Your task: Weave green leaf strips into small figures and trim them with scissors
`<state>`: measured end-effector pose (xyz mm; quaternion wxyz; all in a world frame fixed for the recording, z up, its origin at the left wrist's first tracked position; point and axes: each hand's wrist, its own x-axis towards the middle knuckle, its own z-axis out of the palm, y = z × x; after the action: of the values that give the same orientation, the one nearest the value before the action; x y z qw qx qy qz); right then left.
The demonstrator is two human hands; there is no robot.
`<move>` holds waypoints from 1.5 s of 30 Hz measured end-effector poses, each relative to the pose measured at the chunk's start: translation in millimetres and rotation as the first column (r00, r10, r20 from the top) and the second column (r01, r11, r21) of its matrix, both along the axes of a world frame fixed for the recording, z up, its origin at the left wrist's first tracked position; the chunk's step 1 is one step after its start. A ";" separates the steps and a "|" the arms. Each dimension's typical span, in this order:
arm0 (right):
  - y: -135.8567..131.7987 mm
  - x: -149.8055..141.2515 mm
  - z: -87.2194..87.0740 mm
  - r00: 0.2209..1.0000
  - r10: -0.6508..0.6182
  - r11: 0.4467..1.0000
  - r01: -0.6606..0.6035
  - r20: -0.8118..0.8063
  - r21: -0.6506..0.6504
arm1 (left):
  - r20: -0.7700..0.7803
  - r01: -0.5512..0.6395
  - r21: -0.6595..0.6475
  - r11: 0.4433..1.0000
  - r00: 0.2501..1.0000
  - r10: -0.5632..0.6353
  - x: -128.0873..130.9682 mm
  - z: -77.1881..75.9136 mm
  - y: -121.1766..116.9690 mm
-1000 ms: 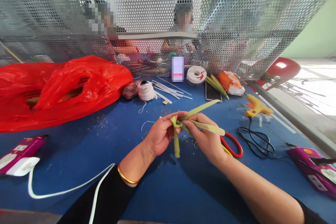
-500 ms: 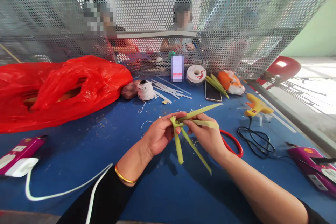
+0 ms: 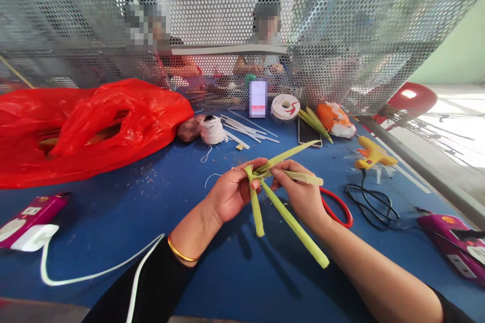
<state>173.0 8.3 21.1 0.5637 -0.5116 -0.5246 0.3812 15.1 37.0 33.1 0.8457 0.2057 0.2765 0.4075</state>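
Observation:
Several flat yellow-green leaf strips (image 3: 297, 227) cross in a small knot or fold between my hands, above the blue table. My left hand (image 3: 229, 194) pinches the crossing from the left, thumb and fingers closed on it. On the other side, my right hand (image 3: 299, 192) grips one pale strip close to the crossing with thumb and fingertips. One strip points up to the right, one runs beneath my right hand, and two hang down toward me. My fingers hide part of the crossing. A red loop (image 3: 343, 204) lies behind my right hand, partly covered.
A red plastic bag (image 3: 151, 111) lies left. Behind are a white thread spool (image 3: 212, 130), white strips (image 3: 248, 128), a ribbon roll (image 3: 285, 107), more leaf strips (image 3: 314, 123) and a propped phone (image 3: 258, 98). A yellow glue gun (image 3: 373, 154) and purple power strips (image 3: 450, 242) flank me.
The lower right leaf strip now extends farther right and shows more of its broad side. My right hand has shifted slightly right with its strip; my left hand keeps its pinch.

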 end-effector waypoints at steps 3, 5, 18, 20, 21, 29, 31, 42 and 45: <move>1.0 3.3 0.0 0.994 0.033 0.998 -0.026 -0.107 0.063 | 0.001 -0.005 0.008 1.000 1.000 0.005 -1.4 -0.8 1.0; 0.5 6.4 2.3 0.988 0.102 0.987 -0.086 -0.117 0.138 | 0.014 -0.009 0.006 1.000 1.000 0.009 -2.6 -0.7 1.9; 5.1 22.1 8.7 0.864 0.182 0.868 -0.365 0.469 0.336 | 0.024 0.025 -0.068 0.997 0.999 -0.024 -5.8 5.7 3.4; 8.2 25.7 6.4 0.793 0.105 0.833 -0.400 0.600 0.383 | 0.019 0.020 -0.054 0.998 1.000 -0.019 -5.6 5.7 2.9; 9.4 26.9 5.2 0.726 0.055 0.798 -0.444 0.685 0.407 | 0.013 0.013 -0.053 0.999 1.000 -0.013 -5.5 5.5 2.9; 3.9 20.1 1.5 0.322 -0.376 0.662 -0.562 0.869 0.495 | 0.040 -0.029 -0.102 0.994 0.999 0.033 -5.1 4.3 4.0; 2.0 19.2 3.8 0.349 -0.404 0.632 -0.561 0.845 0.534 | 0.039 -0.027 -0.131 0.991 0.999 0.032 -5.0 3.7 4.0; 6.9 20.6 4.5 0.335 -0.069 0.765 -0.587 0.940 0.265 | -0.005 -0.109 -0.163 0.981 0.994 0.110 -4.0 5.0 5.9; 3.6 19.5 9.0 0.288 -0.087 0.766 -0.592 0.954 0.249 | -0.010 -0.148 -0.183 0.972 0.989 0.148 -4.6 5.4 7.1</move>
<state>192.5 11.8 30.0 0.2073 -0.3432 -0.9135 -0.0689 10.5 44.2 38.4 0.8288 0.1050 0.3257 0.4427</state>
